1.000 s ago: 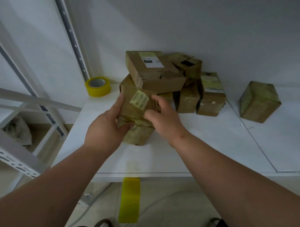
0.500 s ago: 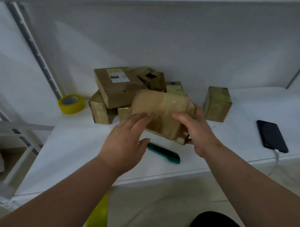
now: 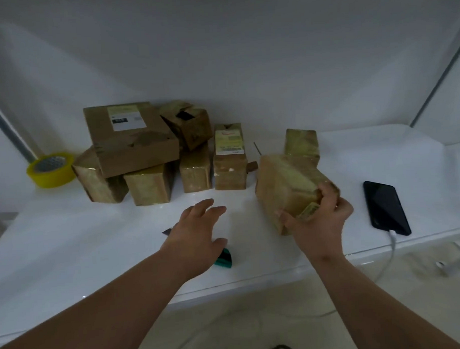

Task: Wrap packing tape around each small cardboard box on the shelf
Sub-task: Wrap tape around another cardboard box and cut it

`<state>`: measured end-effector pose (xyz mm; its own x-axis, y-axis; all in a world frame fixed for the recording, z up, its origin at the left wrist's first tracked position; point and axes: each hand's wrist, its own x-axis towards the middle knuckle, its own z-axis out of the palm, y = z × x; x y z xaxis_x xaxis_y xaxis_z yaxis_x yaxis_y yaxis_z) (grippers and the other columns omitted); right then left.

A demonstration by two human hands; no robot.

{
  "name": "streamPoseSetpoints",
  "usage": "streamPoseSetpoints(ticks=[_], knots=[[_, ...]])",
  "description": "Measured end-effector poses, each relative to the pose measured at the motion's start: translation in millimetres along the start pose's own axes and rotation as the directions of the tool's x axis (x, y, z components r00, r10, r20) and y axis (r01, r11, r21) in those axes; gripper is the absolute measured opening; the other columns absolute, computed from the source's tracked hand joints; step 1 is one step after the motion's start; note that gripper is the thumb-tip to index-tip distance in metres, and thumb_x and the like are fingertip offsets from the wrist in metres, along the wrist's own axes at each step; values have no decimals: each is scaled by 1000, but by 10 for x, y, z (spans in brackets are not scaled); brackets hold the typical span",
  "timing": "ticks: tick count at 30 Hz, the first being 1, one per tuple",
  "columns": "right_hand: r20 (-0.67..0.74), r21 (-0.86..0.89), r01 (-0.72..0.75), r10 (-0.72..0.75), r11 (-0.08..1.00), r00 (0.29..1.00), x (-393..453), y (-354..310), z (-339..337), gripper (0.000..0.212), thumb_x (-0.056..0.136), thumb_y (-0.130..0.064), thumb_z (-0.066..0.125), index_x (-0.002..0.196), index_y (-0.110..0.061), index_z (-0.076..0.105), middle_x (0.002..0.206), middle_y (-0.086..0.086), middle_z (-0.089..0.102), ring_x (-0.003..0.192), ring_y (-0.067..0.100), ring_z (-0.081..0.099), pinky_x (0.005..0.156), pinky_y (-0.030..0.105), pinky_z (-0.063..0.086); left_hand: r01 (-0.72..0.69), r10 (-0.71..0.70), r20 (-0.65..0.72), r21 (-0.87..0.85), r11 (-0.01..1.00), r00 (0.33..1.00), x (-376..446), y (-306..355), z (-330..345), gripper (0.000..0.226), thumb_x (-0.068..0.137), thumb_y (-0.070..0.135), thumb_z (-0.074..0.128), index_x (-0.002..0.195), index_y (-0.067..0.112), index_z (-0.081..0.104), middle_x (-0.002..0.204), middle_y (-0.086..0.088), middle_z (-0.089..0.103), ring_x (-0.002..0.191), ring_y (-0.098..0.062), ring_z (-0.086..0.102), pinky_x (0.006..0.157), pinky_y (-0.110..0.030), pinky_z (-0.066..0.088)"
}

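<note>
Boxes crowd the back left of the white shelf (image 3: 69, 245): a flat cardboard box with a shipping label (image 3: 130, 137) lies on top of several taped boxes (image 3: 148, 186), and a small tilted box (image 3: 188, 123) leans behind them. An upright box with a yellow-green label (image 3: 229, 158) stands at the right end of that group, and one more taped box (image 3: 302, 143) stands apart, further right.

The right hand (image 3: 321, 218) grips the near lower corner of a tape-wrapped cardboard box (image 3: 286, 188), fingers and thumb curled around it; the box is tilted, just in front of the lone taped box. The left hand (image 3: 197, 235) hovers over the shelf with fingers spread and holding nothing. Under its wrist pokes the end of a teal utility knife (image 3: 224, 258).

A yellow roll of packing tape (image 3: 51, 168) sits at the far left, beside the pile. A black phone (image 3: 386, 208) lies flat to the right with a white cable (image 3: 392, 249) plugged in.
</note>
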<state>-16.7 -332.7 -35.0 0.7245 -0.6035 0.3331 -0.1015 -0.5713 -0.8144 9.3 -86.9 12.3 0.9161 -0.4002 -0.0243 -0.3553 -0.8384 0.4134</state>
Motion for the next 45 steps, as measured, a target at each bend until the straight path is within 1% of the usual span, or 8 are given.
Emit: streamPoseSetpoints(ticks=[4,10,14,18,22,29,36,45], knots=[[-36,-112,48,-53,993,998,185,118,183,108,48,-49,89,135,-36,26,136,8,21,121,31,32,94,38,40,48,-48,32,-2,999,998,252,-60,102,68,90,43,59,148,42,25,160,14,12,146,-13,10,116,-37,22],[-152,-264,-177,140,948,978,668,234,290,103,52,-58,82,134,-32,25,140,19,23,121,43,34,93,63,43,107,-106,43,-41,993,993,502,-196,214,67,91,44,59,149,40,26,159,14,15,146,-12,10,117,-35,20],[-23,-408,-259,273,876,962,1003,173,388,101,72,-59,71,148,-34,9,158,13,-11,143,42,8,109,65,21,135,-134,16,-46,990,991,641,-230,248,66,91,46,58,149,39,27,159,12,19,146,-14,14,117,-35,19],[-109,-439,37,-94,898,990,989,-150,503,84,81,-40,65,149,-35,17,159,15,1,144,39,9,111,61,10,140,-141,-11,-83,987,990,745,-274,220,67,90,47,58,149,39,26,158,12,21,146,-15,15,117,-36,20],[229,-315,278,-211,908,950,767,-592,874,80,82,-56,59,147,-42,15,158,12,4,144,37,11,113,57,20,124,-130,-46,-123,985,990,778,-318,128,67,89,45,61,148,36,30,155,12,27,142,-15,25,116,-37,29],[463,-359,71,111,930,879,781,-1029,1520,88,71,-79,54,145,-50,15,160,6,-17,145,40,7,110,60,22,78,-97,-100,-179,981,990,627,-460,-48,63,90,40,62,146,35,34,149,16,34,136,-9,31,112,-28,31],[218,-405,-12,109,914,970,746,-990,1557,84,71,-67,65,135,-25,29,131,12,35,118,35,45,93,51,41,114,-135,-82,-221,969,988,414,-671,-156,61,90,40,63,144,40,36,147,20,36,135,-6,34,110,-29,36],[-33,161,-199,207,967,978,542,-904,1003,69,64,-49,77,118,-25,40,121,6,44,90,18,48,68,29,42,190,-244,-97,-386,903,965,163,-711,-287,55,89,38,65,138,43,43,119,24,36,106,4,38,90,-16,32]])
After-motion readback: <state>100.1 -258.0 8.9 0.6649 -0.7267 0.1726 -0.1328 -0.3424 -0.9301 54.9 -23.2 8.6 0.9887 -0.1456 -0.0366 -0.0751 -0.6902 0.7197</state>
